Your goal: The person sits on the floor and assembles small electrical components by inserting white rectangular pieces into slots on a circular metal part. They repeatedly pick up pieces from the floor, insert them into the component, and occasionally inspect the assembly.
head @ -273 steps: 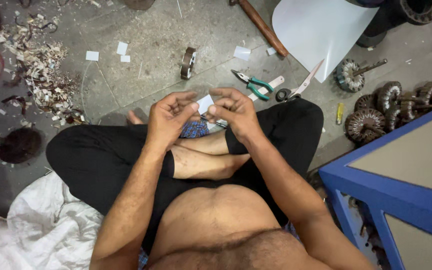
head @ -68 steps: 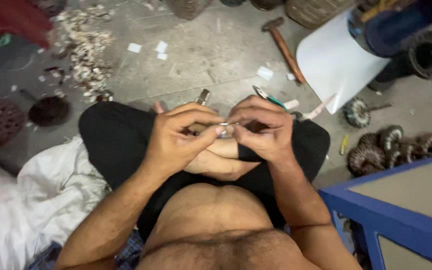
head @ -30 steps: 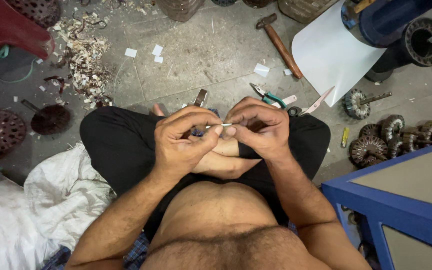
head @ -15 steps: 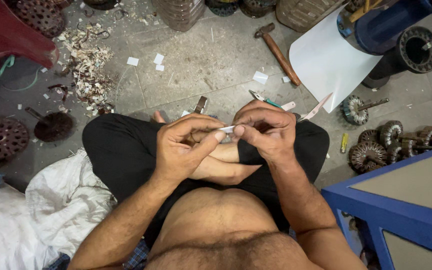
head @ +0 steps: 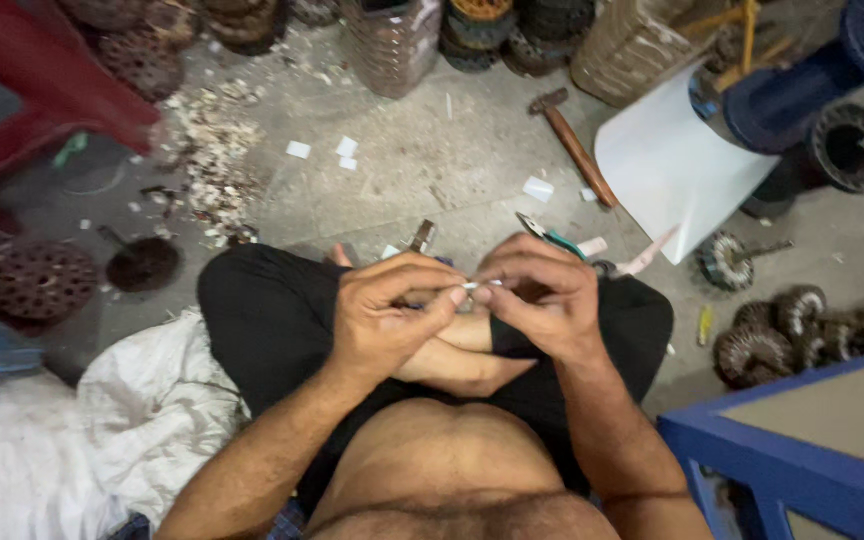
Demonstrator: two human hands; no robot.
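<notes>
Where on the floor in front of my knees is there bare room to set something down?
Barest is the concrete between the scrap pile and the hammer, dotted only with paper bits. Crowded: pliers and white sheet to the right, rotors beyond.

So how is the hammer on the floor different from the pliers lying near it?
The hammer has a long brown wooden handle and a dark metal head; the pliers have green grips. The hammer is much longer and lies in full view, while the pliers are partly hidden behind the right hand. Both lie on the concrete floor.
</notes>
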